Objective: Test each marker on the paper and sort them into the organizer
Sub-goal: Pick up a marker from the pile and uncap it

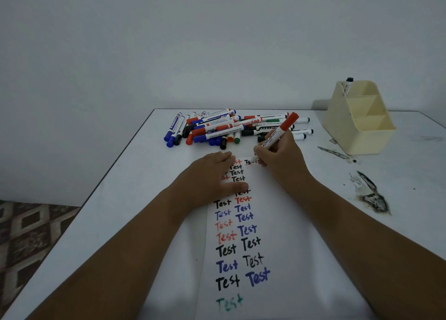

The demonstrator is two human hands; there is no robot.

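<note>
Testing step: right hand [280, 160] pinches red marker [277, 136], tip on paper [284, 223] beside flat, spread left hand [207, 174]. Next: recap, drop into organizer [359, 119] beyond right hand.

A red marker [277, 136] slants tip-down on the written-over paper [277, 223], behind it the marker pile [231, 126], right the cream organizer [357, 124].

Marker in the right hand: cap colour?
Red-orange cap on the white-barrelled marker, head view.

My left hand [212, 174] covers several test words on the paper [277, 223]; the organizer's [359, 121] lone marker [348, 86] is perhaps black.
</note>
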